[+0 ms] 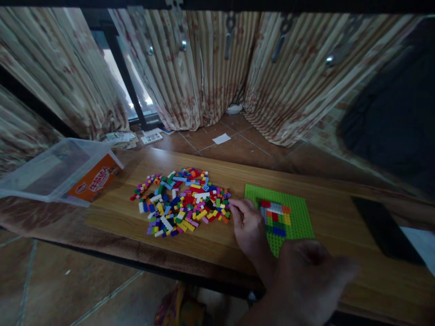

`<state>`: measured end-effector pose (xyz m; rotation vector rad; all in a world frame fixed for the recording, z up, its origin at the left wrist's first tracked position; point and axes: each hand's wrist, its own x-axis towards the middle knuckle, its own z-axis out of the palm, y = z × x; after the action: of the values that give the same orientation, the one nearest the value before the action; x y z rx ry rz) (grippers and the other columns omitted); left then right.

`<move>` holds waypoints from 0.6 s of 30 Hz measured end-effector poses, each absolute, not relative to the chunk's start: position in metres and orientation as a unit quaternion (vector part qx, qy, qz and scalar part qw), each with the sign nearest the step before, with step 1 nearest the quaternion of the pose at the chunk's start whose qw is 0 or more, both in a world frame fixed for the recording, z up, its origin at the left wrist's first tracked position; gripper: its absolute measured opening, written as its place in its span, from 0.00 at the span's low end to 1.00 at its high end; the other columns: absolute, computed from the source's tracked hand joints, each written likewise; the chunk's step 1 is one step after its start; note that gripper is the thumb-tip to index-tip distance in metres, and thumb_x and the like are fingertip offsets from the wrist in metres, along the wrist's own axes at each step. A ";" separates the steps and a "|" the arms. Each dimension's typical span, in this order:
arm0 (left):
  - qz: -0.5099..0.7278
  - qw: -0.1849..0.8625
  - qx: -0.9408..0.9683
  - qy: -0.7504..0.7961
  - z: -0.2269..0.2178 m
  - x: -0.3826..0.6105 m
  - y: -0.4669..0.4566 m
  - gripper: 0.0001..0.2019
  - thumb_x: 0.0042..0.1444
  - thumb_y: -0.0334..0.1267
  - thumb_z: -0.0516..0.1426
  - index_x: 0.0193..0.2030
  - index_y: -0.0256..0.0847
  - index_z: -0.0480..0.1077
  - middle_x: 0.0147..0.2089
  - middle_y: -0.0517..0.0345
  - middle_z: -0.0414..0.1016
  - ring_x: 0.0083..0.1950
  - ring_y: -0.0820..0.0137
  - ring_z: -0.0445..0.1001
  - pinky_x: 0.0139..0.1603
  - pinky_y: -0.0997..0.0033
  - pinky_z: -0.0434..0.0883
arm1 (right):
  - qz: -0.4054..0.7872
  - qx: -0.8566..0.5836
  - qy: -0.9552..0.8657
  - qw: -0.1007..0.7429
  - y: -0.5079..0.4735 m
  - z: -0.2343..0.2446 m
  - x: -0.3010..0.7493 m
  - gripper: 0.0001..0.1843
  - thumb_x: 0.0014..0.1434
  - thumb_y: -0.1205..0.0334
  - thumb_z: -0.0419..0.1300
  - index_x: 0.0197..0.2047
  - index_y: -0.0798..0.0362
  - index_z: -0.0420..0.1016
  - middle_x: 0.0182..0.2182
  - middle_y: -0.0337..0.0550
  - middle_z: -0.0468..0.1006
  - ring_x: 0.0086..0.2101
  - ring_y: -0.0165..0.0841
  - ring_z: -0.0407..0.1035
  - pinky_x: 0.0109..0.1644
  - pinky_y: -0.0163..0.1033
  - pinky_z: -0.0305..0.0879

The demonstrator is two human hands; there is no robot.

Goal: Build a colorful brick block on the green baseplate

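Note:
A heap of small colourful building bricks (190, 203) is spread over the wooden board. At its right edge my right hand (249, 224) has thumb and fingertips pinched together; whatever is between them is too small to make out. Just right of that hand lies a green baseplate (304, 213), with a patch of red, grey, orange, white, yellow, green and blue bricks (277, 219) pressed on it. Nearer to me, my left hand (306, 276) crosses in front of my right forearm and covers the baseplate's near corner. Its fingers look curled, blurred, their contents hidden.
A clear plastic bin (61, 167) with an orange label stands at the left end of the wooden board (210, 246). To the right lie a dark flat object (384, 228) and white paper (419, 246). Striped curtains (204, 72) hang behind, above a tiled floor.

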<state>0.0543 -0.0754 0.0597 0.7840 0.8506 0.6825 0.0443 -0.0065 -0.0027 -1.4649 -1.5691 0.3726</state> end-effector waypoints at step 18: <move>0.334 0.800 0.384 0.318 0.079 0.039 -0.072 0.14 0.49 0.36 0.60 0.19 0.39 0.60 0.19 0.66 0.58 0.24 0.78 0.55 0.27 0.73 0.53 | 0.114 -0.708 -0.509 0.477 -0.007 0.004 0.130 0.15 0.59 0.52 0.57 0.40 0.52 0.79 0.36 0.47 0.82 0.36 0.39 0.76 0.41 0.43 0.72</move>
<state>0.0387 -0.0716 0.0795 0.8229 0.6831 0.7172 0.1304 -0.0073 0.0042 -1.7286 -1.2433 0.2791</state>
